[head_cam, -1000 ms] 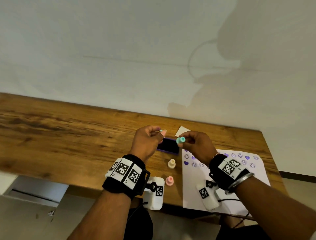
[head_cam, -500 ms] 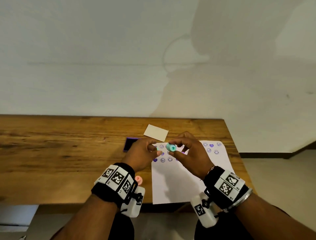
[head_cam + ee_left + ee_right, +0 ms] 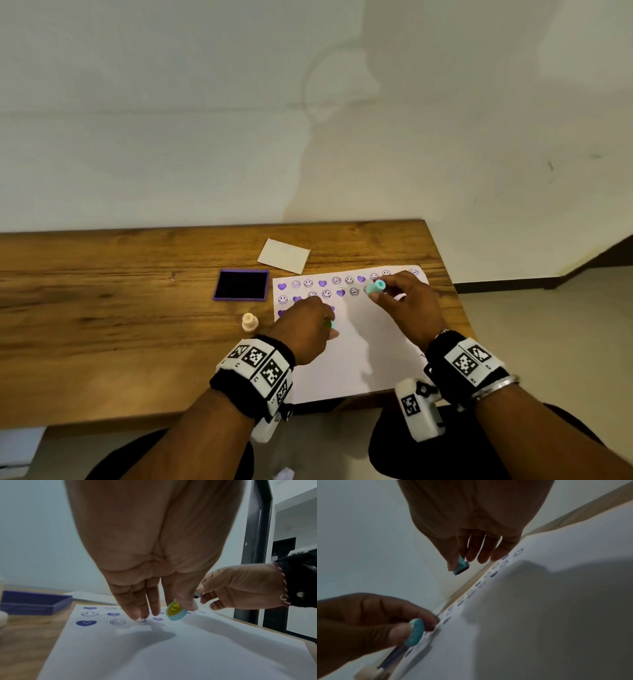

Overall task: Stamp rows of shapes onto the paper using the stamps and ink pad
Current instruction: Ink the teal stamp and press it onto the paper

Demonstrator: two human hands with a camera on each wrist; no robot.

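The white paper (image 3: 359, 349) lies on the table's right part, with rows of purple hearts and smileys along its far edge. My right hand (image 3: 380, 296) hovers above the second row and pinches a teal stamp (image 3: 377, 286) (image 3: 461, 566), inked face down. My left hand (image 3: 329, 327) pinches the stamp's teal cap with a yellow smiley sticker (image 3: 175, 610) (image 3: 415, 632) between thumb and forefinger. Its other fingertips (image 3: 142, 615) touch the paper at the third row. The open purple ink pad (image 3: 241, 285) sits just left of the paper.
A cream stamp (image 3: 249, 322) stands on the wooden table (image 3: 102, 325) below the ink pad. A pale card (image 3: 283, 256) lies behind the paper. The table's right edge runs close past the paper, and its front edge is under my wrists.
Both hands moved from above the ink pad to over the paper. They were together on the teal stamp; now they are apart, the left lowered with the cap.
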